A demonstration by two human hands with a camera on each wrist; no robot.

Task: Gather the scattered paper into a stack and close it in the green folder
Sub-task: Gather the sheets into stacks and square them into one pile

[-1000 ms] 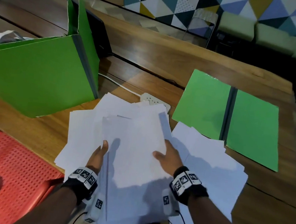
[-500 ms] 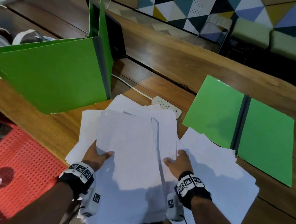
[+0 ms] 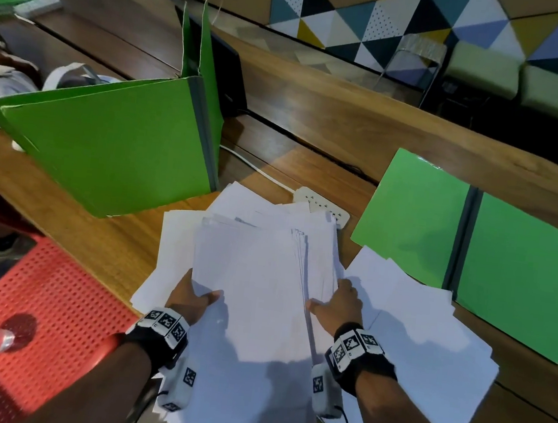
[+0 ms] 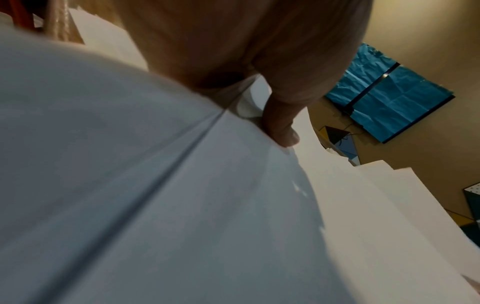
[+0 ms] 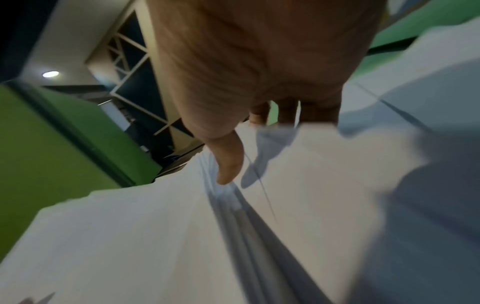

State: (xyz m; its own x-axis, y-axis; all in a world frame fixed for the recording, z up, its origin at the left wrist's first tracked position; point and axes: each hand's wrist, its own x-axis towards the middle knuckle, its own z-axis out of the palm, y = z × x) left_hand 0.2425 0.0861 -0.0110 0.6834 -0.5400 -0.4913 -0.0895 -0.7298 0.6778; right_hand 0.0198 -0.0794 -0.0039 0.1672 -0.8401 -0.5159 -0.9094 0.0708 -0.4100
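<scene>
A stack of white paper lies on the wooden table in front of me, its sheets roughly squared. My left hand grips the stack's left edge, thumb on top and fingers hidden beneath. My right hand holds the right edge, thumb lying along it, fingers tucked under sheets. More loose sheets fan out on the right. The green folder lies open and flat at the far right, with the loose sheets overlapping its near edge.
A second green folder stands upright at the left, close to the stack. A white power strip with its cable lies just behind the papers. A red perforated chair seat is below the table edge at the left.
My right hand has slid from on top of the stack out to its right edge. My left hand has taken a firmer hold of the left edge. The sheets are more evenly lined up.
</scene>
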